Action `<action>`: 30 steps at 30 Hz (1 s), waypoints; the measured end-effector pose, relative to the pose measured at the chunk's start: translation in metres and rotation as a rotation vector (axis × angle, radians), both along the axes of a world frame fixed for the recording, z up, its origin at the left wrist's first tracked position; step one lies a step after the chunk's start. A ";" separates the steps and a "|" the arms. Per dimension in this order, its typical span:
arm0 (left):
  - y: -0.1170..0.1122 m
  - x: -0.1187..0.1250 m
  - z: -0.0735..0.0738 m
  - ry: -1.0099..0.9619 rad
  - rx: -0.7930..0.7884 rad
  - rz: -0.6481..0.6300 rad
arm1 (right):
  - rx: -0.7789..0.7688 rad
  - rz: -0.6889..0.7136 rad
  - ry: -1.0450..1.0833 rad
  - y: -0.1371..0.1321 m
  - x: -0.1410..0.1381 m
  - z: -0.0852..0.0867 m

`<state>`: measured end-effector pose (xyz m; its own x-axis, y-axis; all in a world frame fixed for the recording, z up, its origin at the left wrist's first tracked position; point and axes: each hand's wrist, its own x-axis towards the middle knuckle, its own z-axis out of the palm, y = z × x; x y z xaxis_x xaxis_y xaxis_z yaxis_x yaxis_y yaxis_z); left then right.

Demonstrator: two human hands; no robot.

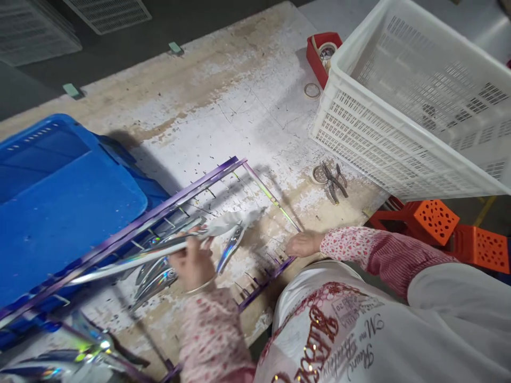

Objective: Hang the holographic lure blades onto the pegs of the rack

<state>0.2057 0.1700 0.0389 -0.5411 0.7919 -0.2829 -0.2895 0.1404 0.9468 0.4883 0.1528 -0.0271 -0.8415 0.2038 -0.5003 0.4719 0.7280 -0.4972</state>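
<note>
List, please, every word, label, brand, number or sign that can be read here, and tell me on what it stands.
"Mme": script on the white top.
"20": small print on the same top; reading uncertain.
Large red-and-gold letters on it: too distorted to read surely.
Remaining script there: too blurred.
Blue bin, white basket, purple rack: no text I can read.

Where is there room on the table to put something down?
There's a big, mostly bare patch of table between the blue bin and white crate, beyond the rack. A smaller one lies between rack and pliers. It's crowded around the left hand and shiny parts.
</note>
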 end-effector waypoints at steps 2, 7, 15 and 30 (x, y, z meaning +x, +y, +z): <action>0.006 -0.019 0.022 -0.003 0.057 -0.005 | 0.011 -0.075 -0.025 0.000 0.002 0.001; -0.034 0.022 0.004 -0.281 -0.027 -0.038 | -0.025 -0.237 -0.094 0.005 0.006 0.009; -0.107 0.103 -0.063 -0.672 -0.187 0.117 | -0.061 -0.402 -0.024 -0.006 0.017 0.007; -0.115 0.125 -0.066 -0.571 -0.147 0.105 | 0.055 -0.433 -0.174 -0.007 -0.004 0.008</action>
<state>0.3304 0.0553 -0.0273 -0.3446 0.6729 -0.6546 -0.7660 0.2015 0.6104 0.4845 0.1454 -0.0188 -0.5781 0.5477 -0.6048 0.8108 0.4690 -0.3503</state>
